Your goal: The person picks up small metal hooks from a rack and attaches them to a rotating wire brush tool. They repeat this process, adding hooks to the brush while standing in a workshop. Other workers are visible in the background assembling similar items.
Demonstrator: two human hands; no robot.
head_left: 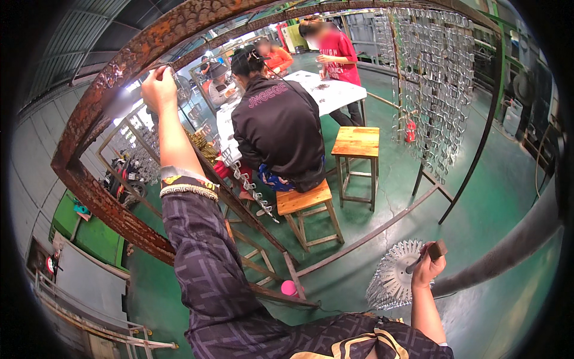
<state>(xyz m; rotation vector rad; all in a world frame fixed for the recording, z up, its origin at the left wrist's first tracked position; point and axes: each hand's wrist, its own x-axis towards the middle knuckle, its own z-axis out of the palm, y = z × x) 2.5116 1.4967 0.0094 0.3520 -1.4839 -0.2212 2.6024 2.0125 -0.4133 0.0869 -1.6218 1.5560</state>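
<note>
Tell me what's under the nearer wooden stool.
Under the nearer wooden stool only green floor shows between its legs. The seated person covers part of the seat.

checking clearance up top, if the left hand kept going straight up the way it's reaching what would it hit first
Most likely the rusty curved frame bar: the left hand is raised right at its lower edge, pinching a small metal piece there. Depth is unclear, so contact cannot be confirmed.

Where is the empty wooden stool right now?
In the head view, the empty stool stands on the green floor right of centre, beside the seated person in black and left of the hanging metal parts.
</note>
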